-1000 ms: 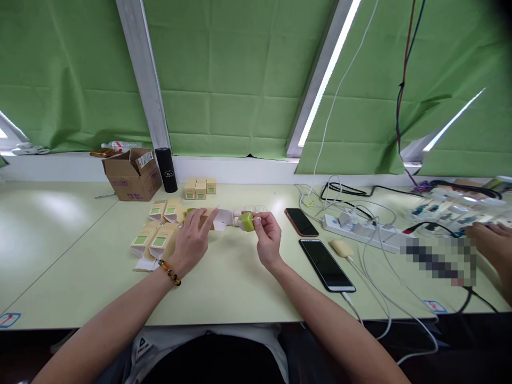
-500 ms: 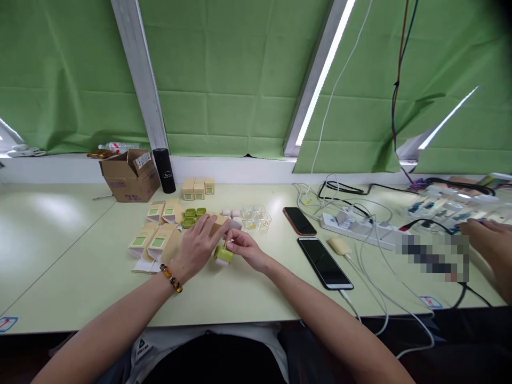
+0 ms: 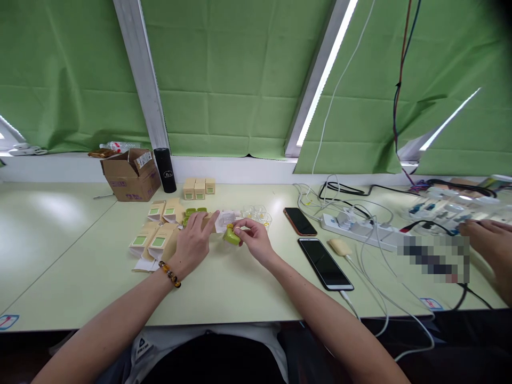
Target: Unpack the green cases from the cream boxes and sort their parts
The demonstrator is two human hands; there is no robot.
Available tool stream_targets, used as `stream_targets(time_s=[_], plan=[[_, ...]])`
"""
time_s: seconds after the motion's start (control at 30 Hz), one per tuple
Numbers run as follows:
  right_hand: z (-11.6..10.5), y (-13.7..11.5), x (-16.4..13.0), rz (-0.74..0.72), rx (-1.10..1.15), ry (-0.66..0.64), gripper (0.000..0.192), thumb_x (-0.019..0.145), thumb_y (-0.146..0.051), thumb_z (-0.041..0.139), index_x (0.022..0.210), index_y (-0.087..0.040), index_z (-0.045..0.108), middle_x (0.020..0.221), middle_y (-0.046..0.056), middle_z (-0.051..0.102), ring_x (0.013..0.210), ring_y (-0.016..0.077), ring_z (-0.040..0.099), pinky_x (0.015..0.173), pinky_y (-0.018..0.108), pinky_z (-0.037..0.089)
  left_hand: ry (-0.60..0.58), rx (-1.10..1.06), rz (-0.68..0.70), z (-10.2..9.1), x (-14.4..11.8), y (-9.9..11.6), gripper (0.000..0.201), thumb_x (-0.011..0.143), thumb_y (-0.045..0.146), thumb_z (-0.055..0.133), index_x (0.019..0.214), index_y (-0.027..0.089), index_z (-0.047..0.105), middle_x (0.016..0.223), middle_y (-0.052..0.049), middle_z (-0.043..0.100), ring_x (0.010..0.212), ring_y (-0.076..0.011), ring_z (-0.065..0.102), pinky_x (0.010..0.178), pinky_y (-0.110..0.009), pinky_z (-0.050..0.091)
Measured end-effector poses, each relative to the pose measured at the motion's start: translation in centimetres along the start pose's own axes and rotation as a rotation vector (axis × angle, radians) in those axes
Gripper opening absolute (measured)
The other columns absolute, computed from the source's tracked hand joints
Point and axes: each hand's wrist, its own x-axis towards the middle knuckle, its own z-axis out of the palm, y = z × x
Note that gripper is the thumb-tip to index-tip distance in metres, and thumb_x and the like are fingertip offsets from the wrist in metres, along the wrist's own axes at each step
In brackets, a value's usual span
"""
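Note:
My right hand (image 3: 253, 242) pinches a small green jar (image 3: 231, 236) just above the pale green table (image 3: 80, 266). My left hand (image 3: 194, 241), with a bead bracelet at the wrist, rests fingers-down on a tan carton (image 3: 208, 220) with an open white flap (image 3: 224, 220), right beside the jar. Flat tan cartons with green labels (image 3: 154, 239) lie to the left of that hand. Green jar lids (image 3: 194, 212) and small clear cups (image 3: 258, 214) sit just beyond my hands.
A brown cardboard box (image 3: 130, 175), a black tumbler (image 3: 165, 169) and three small tan boxes (image 3: 199, 188) stand at the back. Two phones (image 3: 325, 263) (image 3: 300, 221), a power strip (image 3: 362, 231) and loose cables lie to the right. Another person's hand (image 3: 490, 245) works at the far right.
My right hand carried the green jar from the right, down toward me, then back up beside the carton. My left hand stayed on the carton.

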Motion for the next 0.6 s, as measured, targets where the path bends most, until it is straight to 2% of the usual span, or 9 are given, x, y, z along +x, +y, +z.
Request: stream_targets(time_s=[0.07,0.17,0.23,0.3,0.37,0.47,0.53,0.6], plan=[[-1.0,-0.7,0.1,0.000,-0.167,-0.094,0.027,0.087,-0.048,0.075,0.080,-0.022,0.069,0.099,0.004,0.077,0.059,0.0125,0.057,0.050,0.026,0.045,0.024,-0.019,-0.048,0.0,0.1,-0.3,0.075,0.093,0.005,0.049,0.164,0.025,0.038,0.134,-0.018,0.060,0.130,-0.0337,0.054,0.090,-0.044,0.061],[-2.1,-1.6,0.0,-0.021,-0.616,-0.211,0.010,0.088,-0.026,0.070,0.078,-0.024,0.070,0.084,0.000,0.077,0.056,0.0129,0.056,0.054,0.026,0.040,0.054,-0.042,-0.101,0.0,0.3,-0.7,0.074,0.093,0.008,0.052,0.163,0.024,0.038,0.134,-0.017,0.060,0.128,-0.0334,0.054,0.090,-0.043,0.061],[-2.3,-2.1,-0.3,-0.062,-0.882,-0.224,0.013,0.085,-0.015,0.070,0.076,-0.025,0.071,0.074,-0.002,0.074,0.059,0.0154,0.060,0.058,0.027,0.039,0.065,-0.065,-0.126,0.0,0.3,-0.6,0.073,0.093,0.009,0.053,0.163,0.024,0.038,0.133,-0.016,0.061,0.127,-0.0328,0.055,0.090,-0.042,0.061],[-2.3,-2.5,-0.5,-0.101,-1.016,-0.249,0.018,0.081,-0.009,0.070,0.075,-0.026,0.071,0.071,-0.002,0.073,0.063,0.0173,0.063,0.060,0.027,0.038,0.068,-0.115,-0.147,0.0,0.2,-0.4,0.073,0.093,0.011,0.055,0.163,0.024,0.038,0.132,-0.015,0.061,0.127,-0.0325,0.056,0.093,-0.044,0.060],[-2.4,-2.9,-0.5,-0.116,-1.020,-0.284,0.019,0.080,-0.008,0.070,0.077,-0.026,0.072,0.077,-0.002,0.075,0.065,0.0170,0.065,0.061,0.027,0.039,0.076,-0.196,-0.179,0.2,0.1,-0.1,0.073,0.094,0.012,0.057,0.163,0.024,0.036,0.133,-0.015,0.062,0.128,-0.0323,0.056,0.099,-0.047,0.058],[-3.0,-3.1,-0.2,-0.103,-0.838,-0.288,0.011,0.086,-0.016,0.067,0.083,-0.026,0.073,0.090,-0.001,0.077,0.064,0.0149,0.064,0.060,0.027,0.042,0.109,-0.357,-0.237,0.7,0.0,0.1,0.072,0.098,0.018,0.058,0.164,0.026,0.032,0.138,-0.014,0.061,0.132,-0.0311,0.056,0.109,-0.052,0.053],[-3.2,-2.9,0.1,-0.101,-0.639,-0.204,0.009,0.092,-0.027,0.064,0.088,-0.025,0.072,0.095,0.001,0.078,0.063,0.0147,0.064,0.059,0.028,0.045,0.133,-0.483,-0.291,1.1,-0.1,0.0,0.070,0.100,0.023,0.058,0.165,0.027,0.031,0.145,-0.015,0.059,0.133,-0.0292,0.057,0.112,-0.052,0.052],[-3.0,-2.3,0.4,-0.124,-0.497,-0.067,0.014,0.096,-0.035,0.062,0.092,-0.024,0.071,0.097,0.003,0.078,0.066,0.0164,0.067,0.061,0.030,0.049,0.135,-0.622,-0.366,1.6,-0.1,-0.1,0.067,0.103,0.028,0.057,0.164,0.027,0.030,0.150,-0.016,0.057,0.130,-0.0264,0.061,0.109,-0.048,0.055]])
